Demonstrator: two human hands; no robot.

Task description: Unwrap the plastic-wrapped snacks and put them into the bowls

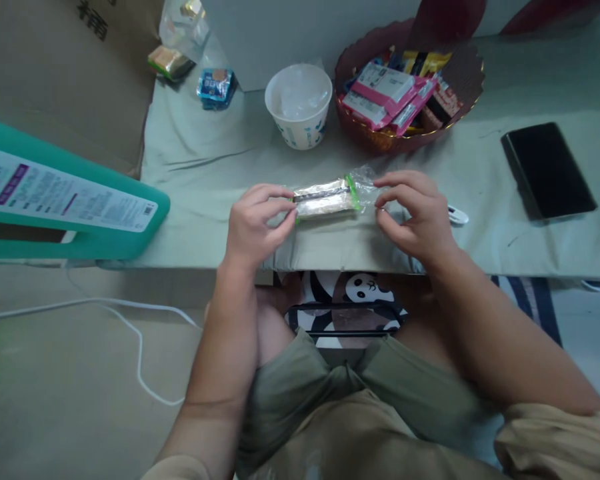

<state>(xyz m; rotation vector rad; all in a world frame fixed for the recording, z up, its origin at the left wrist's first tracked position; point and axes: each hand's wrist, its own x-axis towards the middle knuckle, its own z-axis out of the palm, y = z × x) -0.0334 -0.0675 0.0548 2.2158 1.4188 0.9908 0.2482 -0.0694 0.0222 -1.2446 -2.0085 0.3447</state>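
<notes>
A slim snack packet (327, 199) with silver sides and bright green ends lies slightly tilted near the front of the cloth-covered table (205, 227). My left hand (260, 220) pinches its left end between thumb and fingers. Clear plastic film (364, 187) sticks out past the packet's right end. Beside that film is my right hand (413, 210), its fingers curled and the thumb drawn close to them; whatever sits between those fingertips is too small to make out. A white object (459, 215) shows partly behind my right hand.
Behind the packet stand a white paper cup (300, 133) lined with plastic and a dark red bowl (370, 137) of wrapped snacks. Blue packets (216, 87) lie back left. A black phone-like device (550, 170) rests at right. A teal container (145, 200) and a cardboard box (80, 87) flank the left.
</notes>
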